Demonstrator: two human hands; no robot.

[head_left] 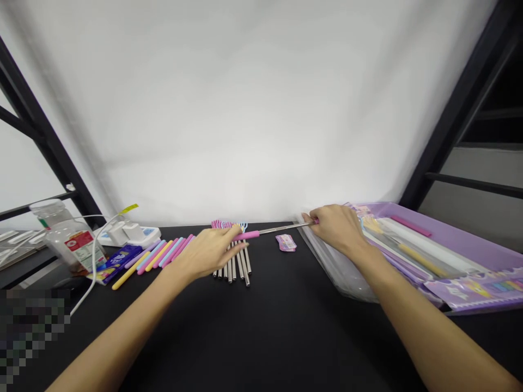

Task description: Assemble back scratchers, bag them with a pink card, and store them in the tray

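Observation:
My left hand (210,250) is closed on the pink handle (249,235) of a thin metal rod (281,227). The rod looks telescopic and slants up to the right above the black table. At its far end, my right hand (335,224) pinches a small pink tip, mostly hidden by the fingers. Behind and below my left hand lie several metal rods (233,268) with curled pink, yellow and blue ends, partly covered by the hand. A row of pastel tubes (157,257) lies to the left. Small pink printed cards (286,243) rest between my hands.
A lilac tray (453,231) at right holds clear packaging and printed purple packs. Clear plastic bags (333,269) lie along its left side. At left are a clear jar (69,239), a blue packet (122,258), a power strip (143,237) and a white cable (95,256). A white wall stands behind.

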